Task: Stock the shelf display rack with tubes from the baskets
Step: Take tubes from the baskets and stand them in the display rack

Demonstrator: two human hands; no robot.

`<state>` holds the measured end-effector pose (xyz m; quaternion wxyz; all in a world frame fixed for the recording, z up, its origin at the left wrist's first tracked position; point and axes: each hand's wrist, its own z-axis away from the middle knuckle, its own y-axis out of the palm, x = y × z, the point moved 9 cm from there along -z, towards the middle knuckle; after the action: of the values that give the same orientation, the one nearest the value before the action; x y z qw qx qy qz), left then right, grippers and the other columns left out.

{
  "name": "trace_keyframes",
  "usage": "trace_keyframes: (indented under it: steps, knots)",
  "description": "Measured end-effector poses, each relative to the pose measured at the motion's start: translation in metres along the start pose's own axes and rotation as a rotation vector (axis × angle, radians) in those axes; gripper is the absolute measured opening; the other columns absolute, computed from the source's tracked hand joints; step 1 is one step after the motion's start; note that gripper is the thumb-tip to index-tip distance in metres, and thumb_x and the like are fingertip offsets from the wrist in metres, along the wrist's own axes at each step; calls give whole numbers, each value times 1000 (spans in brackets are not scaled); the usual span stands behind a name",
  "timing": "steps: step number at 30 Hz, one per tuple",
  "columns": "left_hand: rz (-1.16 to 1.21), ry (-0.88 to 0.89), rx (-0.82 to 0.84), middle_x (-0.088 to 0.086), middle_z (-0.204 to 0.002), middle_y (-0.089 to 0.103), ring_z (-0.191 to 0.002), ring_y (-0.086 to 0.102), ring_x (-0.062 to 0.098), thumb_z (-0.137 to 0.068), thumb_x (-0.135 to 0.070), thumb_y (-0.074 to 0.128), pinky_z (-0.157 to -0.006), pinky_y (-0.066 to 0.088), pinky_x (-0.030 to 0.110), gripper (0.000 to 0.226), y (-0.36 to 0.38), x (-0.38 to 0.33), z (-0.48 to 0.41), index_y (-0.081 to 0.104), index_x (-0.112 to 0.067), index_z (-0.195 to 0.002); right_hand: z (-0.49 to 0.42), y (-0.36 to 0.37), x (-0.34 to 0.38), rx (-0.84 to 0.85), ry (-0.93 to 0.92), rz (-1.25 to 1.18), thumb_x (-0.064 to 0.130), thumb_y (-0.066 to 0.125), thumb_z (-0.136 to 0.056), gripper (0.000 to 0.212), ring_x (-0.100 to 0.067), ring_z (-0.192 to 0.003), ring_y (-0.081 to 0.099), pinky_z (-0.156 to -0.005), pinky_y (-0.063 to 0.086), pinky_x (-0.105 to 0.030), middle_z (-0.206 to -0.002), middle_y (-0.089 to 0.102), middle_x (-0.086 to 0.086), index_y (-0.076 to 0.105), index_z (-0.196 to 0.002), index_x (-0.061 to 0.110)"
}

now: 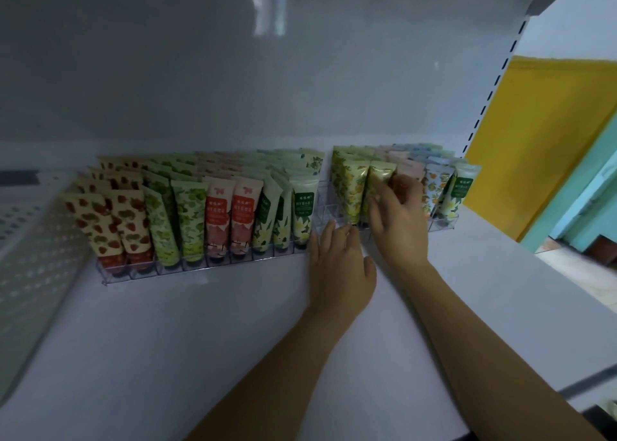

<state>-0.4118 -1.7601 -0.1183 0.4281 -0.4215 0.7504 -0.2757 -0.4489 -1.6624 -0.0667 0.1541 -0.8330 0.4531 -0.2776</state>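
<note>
right hand (397, 207) pinches a gold-topped tube (379, 177) in the clear rack (334, 207) near the back edge of the shelf (200, 340); left hand (337, 263), laid open, steadies the rack's front. a skewed push could topple neighbouring tubes (354, 190).

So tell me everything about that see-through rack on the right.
The clear plastic rack is a grid of cells standing on the white shelf. Printed tubes stand in most cells, crimped ends up; several front-left cells are empty. The left hand touches its front edge; the right hand grips a yellow-flowered tube in it.
</note>
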Motion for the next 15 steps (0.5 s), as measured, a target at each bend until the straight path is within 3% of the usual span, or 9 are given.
trace_keyframes:
  steps: [5, 8, 12, 15]
  knots:
    - [-5, 6, 37, 12, -115, 65, -119, 53, 34, -75, -30, 32, -101, 32, 56, 57, 4, 0, -1, 62, -1, -114, 2, 6, -1, 30, 26, 4, 14, 52, -86, 30, -38, -99, 57, -76, 50, -38, -113, 51, -26, 66, -112, 5]
    - [58, -7, 80, 15, -129, 55, -131, 40, 32, -79, -27, 34, -111, 19, 53, 57, 5, 0, -1, 53, 0, -125, 3, 1, 4, 12, 9, -21, 19, 46, -88, 35, -31, -100, 54, -80, 48, -34, -115, 51, -25, 65, -112, 5]
    - [117, 54, 18, 17, -116, 61, -118, 52, 34, -76, -24, 29, -103, 37, 53, 56, -13, -5, 1, 57, 2, -117, 5, -11, 17, 7, -16, -77, 17, 44, -88, 35, -29, -98, 56, -79, 46, -30, -117, 52, -24, 65, -113, 6]
    - [134, 119, -85, 17, -118, 61, -118, 52, 35, -79, -19, 35, -106, 30, 52, 51, -40, -8, 8, 57, 3, -118, 4, -20, 33, 32, -54, -81, 16, 45, -87, 34, -35, -93, 59, -77, 49, -35, -115, 54, -26, 66, -110, 5]
